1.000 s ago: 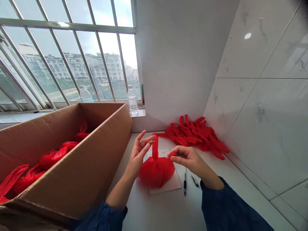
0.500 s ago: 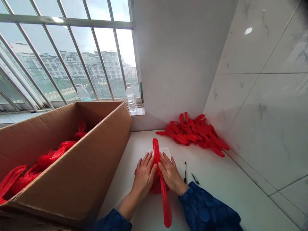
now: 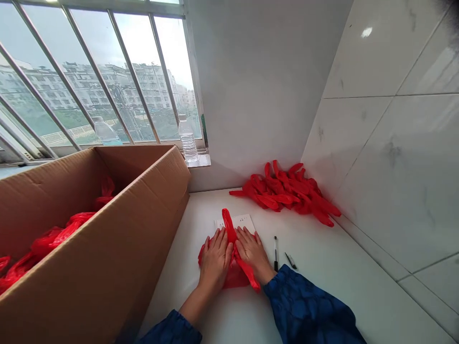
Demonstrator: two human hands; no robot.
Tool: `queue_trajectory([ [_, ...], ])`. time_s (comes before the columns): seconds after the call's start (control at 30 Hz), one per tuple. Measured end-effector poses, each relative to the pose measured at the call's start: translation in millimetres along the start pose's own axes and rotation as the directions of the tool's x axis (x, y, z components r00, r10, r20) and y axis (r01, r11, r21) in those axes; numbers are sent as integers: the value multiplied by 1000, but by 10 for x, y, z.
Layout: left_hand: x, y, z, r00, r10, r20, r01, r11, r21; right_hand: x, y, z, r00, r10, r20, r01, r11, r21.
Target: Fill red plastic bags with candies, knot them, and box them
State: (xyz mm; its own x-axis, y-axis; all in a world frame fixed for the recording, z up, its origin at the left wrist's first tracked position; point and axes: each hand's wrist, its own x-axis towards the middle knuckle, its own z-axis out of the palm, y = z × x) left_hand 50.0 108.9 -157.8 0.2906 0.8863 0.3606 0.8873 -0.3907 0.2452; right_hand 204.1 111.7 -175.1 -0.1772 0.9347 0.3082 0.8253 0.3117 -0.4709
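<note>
A red plastic bag [image 3: 237, 277] lies on the white table, spread beneath both my hands. One narrow strip of it pokes out past my fingers toward the wall, and another slants down between the hands to beside my right wrist. My left hand [image 3: 216, 260] presses flat on the bag's left part, fingers stretched out. On its right part rests my right hand [image 3: 253, 253], also flat with fingers extended. Partly covered by the bag and the fingers is a white paper [image 3: 245, 221] with small dark marks.
A tall cardboard box [image 3: 143, 229] holding red plastic bags [image 3: 68, 229] stands on the left. Against the back wall lies a heap of folded red bags [image 3: 287, 191]. A pen [image 3: 276, 253] and a small dark-ended tool [image 3: 290, 260] lie right of my hand. A clear bottle [image 3: 188, 141] stands on the windowsill.
The bag's near strip, which stretched straight toward me, is now shorter and angled right. Both hands stay flat on the bag. The view has shifted slightly.
</note>
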Motion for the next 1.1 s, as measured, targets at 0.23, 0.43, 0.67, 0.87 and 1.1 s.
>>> queue_trajectory([
  [0.23,-12,-7,45,1000,12,3,-12,1000,7,0,17,44,1000,-10,2,10,999,-45],
  [0.43,-20,-15,41,999,32,-1,-32,999,-12,-7,7,31,1000,-7,0,7,1000,-27],
  [0.67,-1,14,56,1000,-3,-3,3,997,-83,-2,-50,-1,1000,3,-15,-2,1000,27],
  [0.87,-98,-61,-261,997,-66,-49,55,981,-187,-139,31,-295,998,-4,-55,9,995,98],
  [1.1,-303,-66,-209,994,57,88,-46,991,-122,-336,-86,-326,995,-55,84,44,991,126],
])
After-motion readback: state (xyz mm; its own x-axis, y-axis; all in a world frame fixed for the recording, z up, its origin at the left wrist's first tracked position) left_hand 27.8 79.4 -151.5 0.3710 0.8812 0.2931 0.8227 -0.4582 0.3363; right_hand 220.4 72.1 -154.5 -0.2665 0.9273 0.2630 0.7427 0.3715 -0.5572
